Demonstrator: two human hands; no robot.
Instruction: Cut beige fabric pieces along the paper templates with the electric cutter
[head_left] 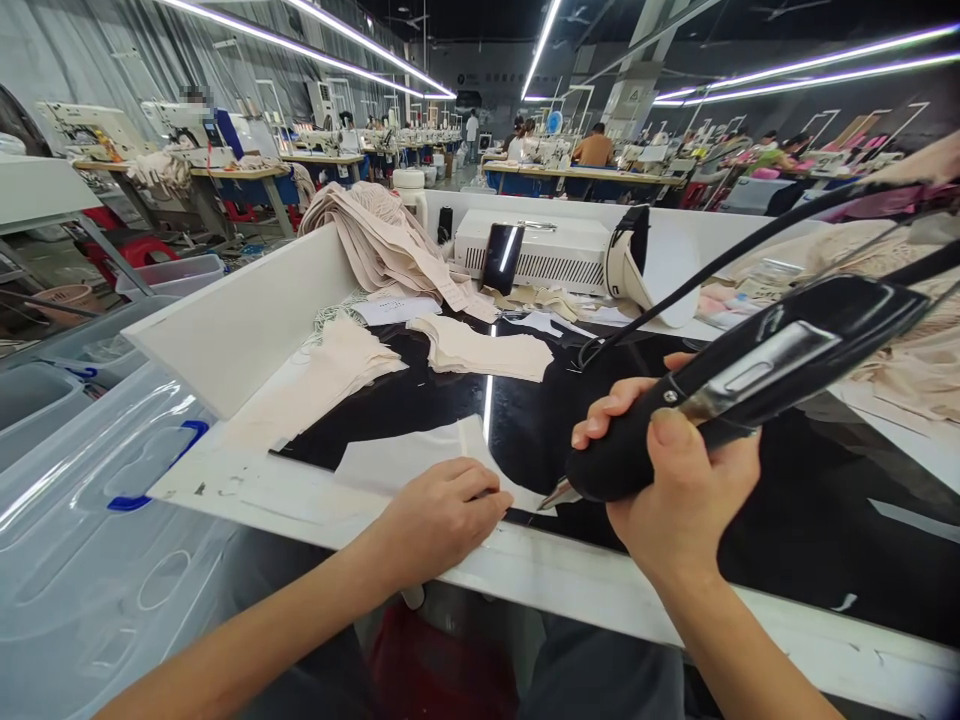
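Head view shows the white cloth [405,455] right in front of you, lying on the shiny black sheet [810,500] near the front edge of the table [570,572]. Your left hand [446,510] rests on the near side of the cloth. Its fingers curl in, thumb close to the first finger, but I can't tell if they pinch the cloth or just press it. Your right hand [686,480] wraps snugly around the black tool [750,375]. The pointed metal tip [561,494] sits low by the cloth's right end; I can't tell if it touches. You seem to be working on the cloth's edge with that tip. The next move looks to call for a slow, steady right hand, and left fingers kept out of the tip's way, since they are near it. Behind the cloth lies a stack of cream pieces [484,348], with another cream stack [337,365] off to the left. Farther back are a phone [501,255] and a white box with slots [536,250].
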